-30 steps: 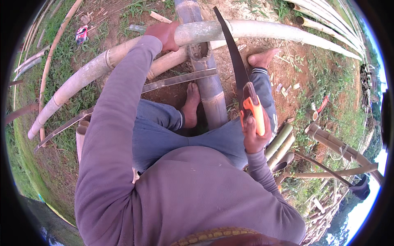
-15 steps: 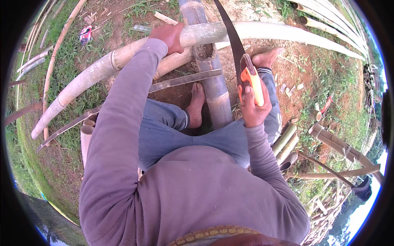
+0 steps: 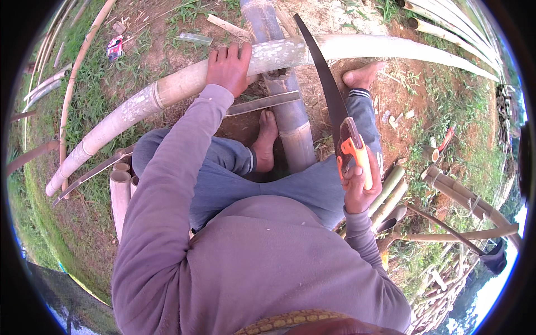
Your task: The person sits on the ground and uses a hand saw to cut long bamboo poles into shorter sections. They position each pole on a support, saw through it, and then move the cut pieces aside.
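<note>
A long bamboo pole (image 3: 187, 82) lies crosswise in front of me over a thicker, dark grey bamboo post (image 3: 290, 120) on the ground. My left hand (image 3: 228, 70) is laid over the pole left of the post, fingers curled across its top. In my right hand (image 3: 362, 187) is a handsaw (image 3: 329, 89), gripped by its orange handle close to my right knee. The dark blade points away from me and crosses the pole just right of the post; whether its teeth are in the bamboo I cannot tell. A flat split strip (image 3: 262, 104) rests across the post on the near side.
Cut bamboo lengths (image 3: 120, 192) stand at my left, and more green pieces (image 3: 389, 192) lie by my right thigh. Several long poles (image 3: 446, 38) lie at far right. My bare feet (image 3: 266, 142) flank the post. A red packet (image 3: 115, 48) sits in the grass.
My right hand has drawn the saw back toward me and slightly right. The pole sits a little nearer to me, and my left hand's fingers now show stretched over its top.
</note>
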Tool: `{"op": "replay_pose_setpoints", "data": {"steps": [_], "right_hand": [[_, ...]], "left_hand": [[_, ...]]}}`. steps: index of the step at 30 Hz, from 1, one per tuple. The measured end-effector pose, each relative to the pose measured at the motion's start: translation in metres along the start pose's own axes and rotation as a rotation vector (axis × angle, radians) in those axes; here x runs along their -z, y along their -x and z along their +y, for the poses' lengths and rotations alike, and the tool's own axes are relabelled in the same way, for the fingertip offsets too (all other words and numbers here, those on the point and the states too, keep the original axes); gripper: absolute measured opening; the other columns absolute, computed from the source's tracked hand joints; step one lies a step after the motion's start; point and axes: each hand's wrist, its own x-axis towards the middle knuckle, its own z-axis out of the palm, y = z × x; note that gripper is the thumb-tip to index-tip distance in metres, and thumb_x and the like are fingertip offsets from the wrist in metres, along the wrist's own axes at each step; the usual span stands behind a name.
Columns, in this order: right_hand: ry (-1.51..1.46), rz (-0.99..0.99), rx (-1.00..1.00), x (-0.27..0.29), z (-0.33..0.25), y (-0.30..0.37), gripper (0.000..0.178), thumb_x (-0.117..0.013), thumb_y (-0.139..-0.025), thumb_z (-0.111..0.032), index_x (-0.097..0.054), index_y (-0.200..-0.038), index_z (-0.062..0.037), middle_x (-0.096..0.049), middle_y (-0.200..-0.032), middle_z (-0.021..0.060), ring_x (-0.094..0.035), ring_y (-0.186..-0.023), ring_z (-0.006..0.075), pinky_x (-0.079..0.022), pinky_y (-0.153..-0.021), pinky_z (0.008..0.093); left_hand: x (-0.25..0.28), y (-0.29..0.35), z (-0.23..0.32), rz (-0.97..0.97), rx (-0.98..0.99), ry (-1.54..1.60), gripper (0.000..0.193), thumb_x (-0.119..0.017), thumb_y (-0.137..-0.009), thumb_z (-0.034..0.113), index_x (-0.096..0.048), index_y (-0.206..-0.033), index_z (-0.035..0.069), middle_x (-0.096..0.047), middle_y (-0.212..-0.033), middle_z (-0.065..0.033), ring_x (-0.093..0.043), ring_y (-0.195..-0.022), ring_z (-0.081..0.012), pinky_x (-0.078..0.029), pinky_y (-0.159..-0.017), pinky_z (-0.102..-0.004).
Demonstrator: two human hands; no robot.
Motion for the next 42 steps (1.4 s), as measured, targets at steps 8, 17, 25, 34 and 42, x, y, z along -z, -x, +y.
{"op": "replay_pose_setpoints", "data": {"steps": [8,17,25,34,42], "right_hand": [[-0.131,-0.003,0.080,-0.016,0.007,-0.014,0.045,-0.068,-0.107,-0.019,-0.060,-0.145,0.0039,-0.070,-0.132,0.0142,-0.062,-0.076,0.0070,-0.052,-0.062,0.0217],[-0.270,-0.022,0.076,-0.033,0.026,-0.040,0.042,-0.069,-0.105,-0.005,-0.059,-0.144,0.0062,-0.067,-0.138,0.0146,-0.071,-0.113,0.0176,-0.063,-0.090,0.0281],[-0.264,-0.070,0.051,0.002,0.035,-0.003,0.046,-0.072,-0.102,-0.009,-0.060,-0.143,0.0079,-0.069,-0.138,0.0195,-0.071,-0.119,0.0240,-0.060,-0.100,0.0345],[-0.284,-0.001,0.118,-0.096,0.016,-0.146,0.037,-0.076,-0.101,-0.010,-0.069,-0.136,0.0021,-0.077,-0.115,0.0076,-0.068,-0.097,0.0091,-0.055,-0.084,0.0257],[-0.187,-0.039,0.142,0.017,0.033,0.005,0.041,-0.070,-0.102,-0.006,-0.062,-0.140,0.0089,-0.073,-0.133,0.0209,-0.073,-0.119,0.0247,-0.058,-0.103,0.0340]], "left_hand": [[0.011,0.000,0.010,-0.147,0.082,0.011,0.086,-0.093,-0.073,0.038,-0.051,-0.145,0.016,-0.063,-0.138,-0.0119,-0.063,-0.129,-0.0349,-0.046,-0.110,-0.0502],[0.017,-0.027,0.008,-0.424,0.146,-0.009,0.070,-0.091,-0.077,0.043,-0.054,-0.128,0.011,-0.069,-0.129,-0.0178,-0.068,-0.123,-0.0404,-0.052,-0.102,-0.0555],[0.038,-0.026,0.006,-0.533,0.179,0.052,0.074,-0.089,-0.074,0.045,-0.055,-0.128,0.009,-0.071,-0.124,-0.0218,-0.071,-0.113,-0.0443,-0.057,-0.098,-0.0538],[0.029,-0.028,0.014,-0.384,0.092,0.062,0.070,-0.088,-0.074,0.044,-0.057,-0.127,0.011,-0.072,-0.120,-0.0215,-0.073,-0.109,-0.0418,-0.059,-0.094,-0.0528],[0.027,-0.019,0.006,-0.395,0.121,0.080,0.069,-0.088,-0.073,0.042,-0.057,-0.127,0.011,-0.071,-0.119,-0.0209,-0.073,-0.108,-0.0419,-0.059,-0.093,-0.0522]]}}
